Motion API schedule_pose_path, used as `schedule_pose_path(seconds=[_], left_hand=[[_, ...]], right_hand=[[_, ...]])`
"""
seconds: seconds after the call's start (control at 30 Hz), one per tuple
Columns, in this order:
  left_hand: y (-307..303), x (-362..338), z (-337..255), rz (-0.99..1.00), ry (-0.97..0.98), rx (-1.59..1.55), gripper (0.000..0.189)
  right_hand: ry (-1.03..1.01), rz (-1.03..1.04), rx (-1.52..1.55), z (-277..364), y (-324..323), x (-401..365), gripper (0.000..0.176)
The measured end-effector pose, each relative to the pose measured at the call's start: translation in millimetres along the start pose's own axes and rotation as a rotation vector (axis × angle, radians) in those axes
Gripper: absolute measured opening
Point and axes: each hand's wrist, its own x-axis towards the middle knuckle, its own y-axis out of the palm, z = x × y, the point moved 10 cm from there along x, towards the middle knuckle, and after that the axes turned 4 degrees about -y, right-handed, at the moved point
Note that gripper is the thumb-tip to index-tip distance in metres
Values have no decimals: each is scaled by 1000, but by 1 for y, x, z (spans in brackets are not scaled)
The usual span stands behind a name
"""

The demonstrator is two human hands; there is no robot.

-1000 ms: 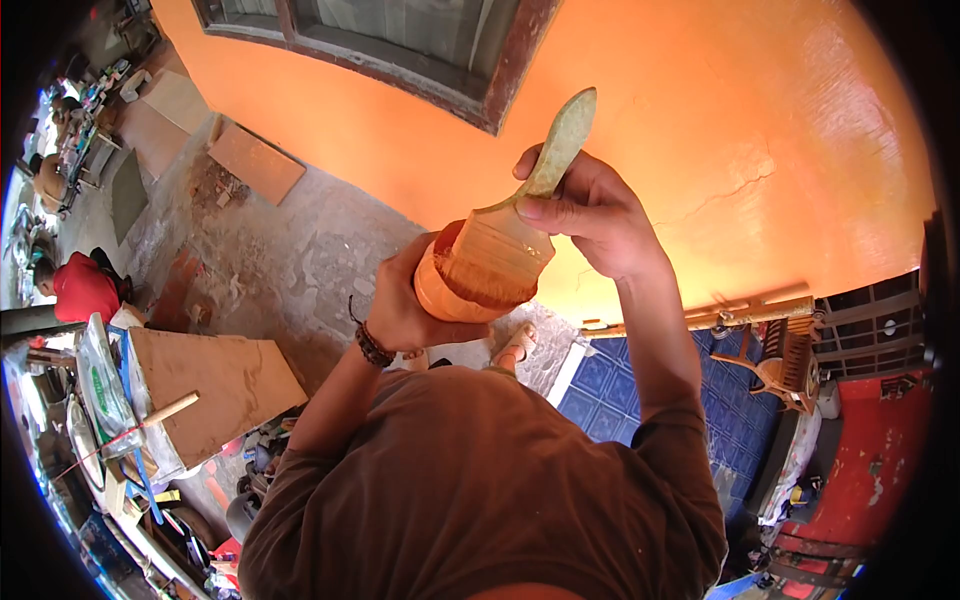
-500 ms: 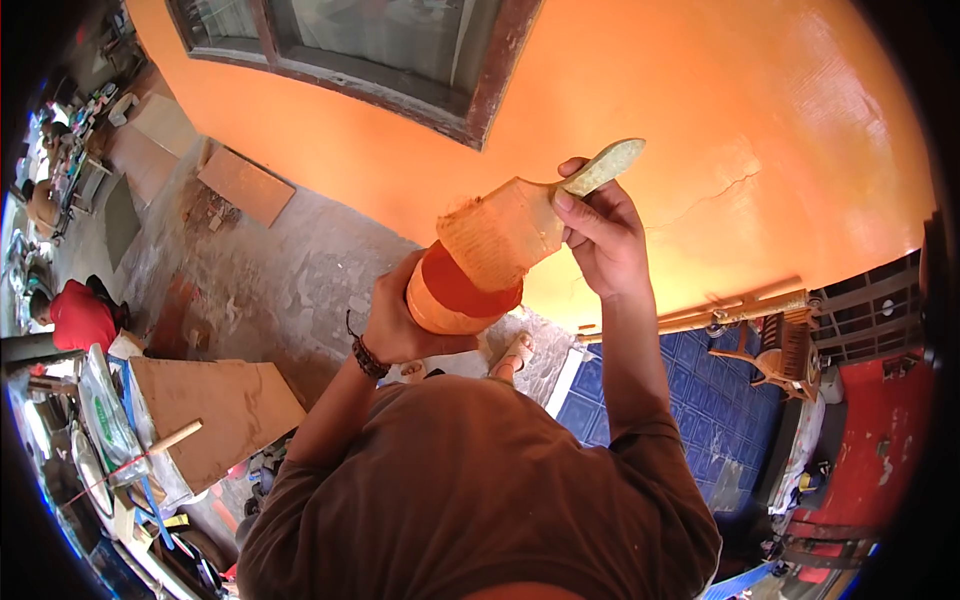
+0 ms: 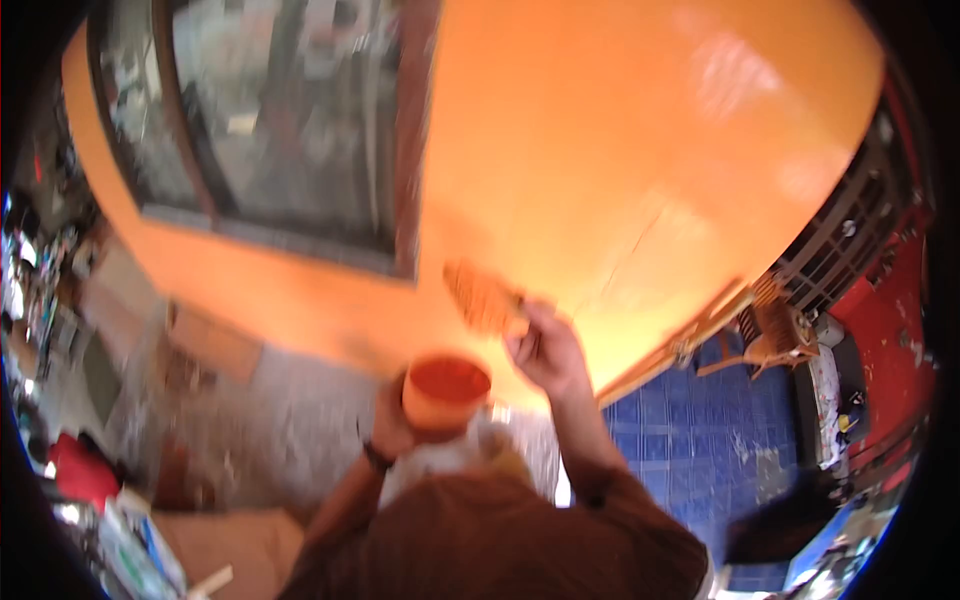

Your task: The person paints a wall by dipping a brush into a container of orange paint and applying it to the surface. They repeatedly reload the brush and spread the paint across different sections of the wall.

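My left hand (image 3: 393, 418) is wrapped round the side of a paint container (image 3: 440, 412), which has orange paint inside. In my right hand (image 3: 548, 350) is a wide paintbrush (image 3: 485, 300), held by its handle, which my fingers mostly hide. Its bristles are coated in orange and point up and to the left. The brush is up off the container, in front of the orange wall (image 3: 560, 150); blur keeps me from telling whether the bristles touch it. A thin crack runs down the wall right of the brush.
A dark-framed window (image 3: 290, 130) is set in the wall at upper left. Blue floor tiles (image 3: 660, 430) and a wooden chair (image 3: 770, 335) lie to the right. Boards (image 3: 215, 340) lean or lie at left, where a person in red (image 3: 83, 468) is low down.
The brush has left the container's mouth and risen toward the wall, its bristles now apart from the container. My view has tilted up, showing more wall and window.
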Motion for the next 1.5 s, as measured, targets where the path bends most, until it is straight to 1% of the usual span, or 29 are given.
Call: schedule_pose_path(seconds=[0.03,0.07,0.1,0.17,0.23,0.27,0.3,0.33,0.43,0.5,0.57,0.6,0.63,0.7,0.77,0.83,0.87,0.93,0.97,1.03,1.07,1.13,1.17,1.27,1.33,1.37,1.4,1.47,1.5], left_hand=[[3,11,23,34,-148,-322,73],[10,13,20,54,-226,-476,67],[19,7,-31,62,97,-99,59],[12,29,11,10,-153,-510,48],[11,37,-10,15,124,34,36],[5,49,6,-39,-15,-173,41],[4,58,9,-65,-17,-218,53],[5,59,7,-72,14,-185,54],[10,69,-18,-101,138,9,58],[12,76,-32,-135,189,86,60],[16,82,-54,-165,217,147,63],[24,85,-68,-137,248,101,65],[18,98,-54,-141,254,96,65],[-10,123,-18,-232,333,52,62],[-10,130,-35,-258,295,84,62],[-7,134,-52,-265,256,90,62],[-7,137,-56,-267,246,90,61],[-9,143,-65,-266,235,87,61],[-10,146,-70,-265,227,84,61],[-11,151,-79,-255,216,74,61],[-11,153,-84,-252,210,68,61],[-9,158,-93,-242,201,55,61],[-8,160,-97,-236,194,53,61],[-5,168,-108,-211,178,47,61],[-6,171,-114,-201,171,46,60],[-5,172,-115,-194,170,44,60],[-4,174,-117,-183,167,43,60],[-5,175,-119,-167,162,39,60],[-6,176,-119,-159,160,33,60]], right_hand=[[-37,1,-41,10,6,2,21],[-71,-81,-41,22,12,4,21],[-101,-94,-60,36,24,7,21],[-138,12,-122,73,57,21,21],[-337,47,-319,121,88,25,23],[-399,118,-419,146,116,31,21],[-507,135,-532,174,140,35,25],[-616,142,-663,203,166,42,31],[-956,178,-1022,272,269,53,37],[-1191,297,-1119,309,344,55,45],[-1418,401,-1185,334,413,51,46],[-1529,443,-1251,343,443,48,41],[-1640,485,-1317,351,472,46,36],[-1849,566,-1473,366,524,48,28],[-2124,743,-1358,365,560,38,22],[-2252,548,-1442,367,585,44,23],[-2251,546,-1443,367,593,47,23],[-2273,423,-1597,360,610,58,14],[-2274,423,-1600,360,617,65,14],[-2461,526,-1655,344,630,70,8],[-2463,530,-1660,347,638,77,8],[-2597,619,-1674,341,647,87,13],[-2599,622,-1674,344,650,96,13],[-2657,544,-1899,344,647,125,19],[-2608,382,-2138,337,626,141,19],[-2525,297,-2206,342,616,151,24],[-2436,211,-2271,345,604,158,34],[-2399,327,-2254,329,561,154,39],[-2380,386,-2296,314,538,147,36]])
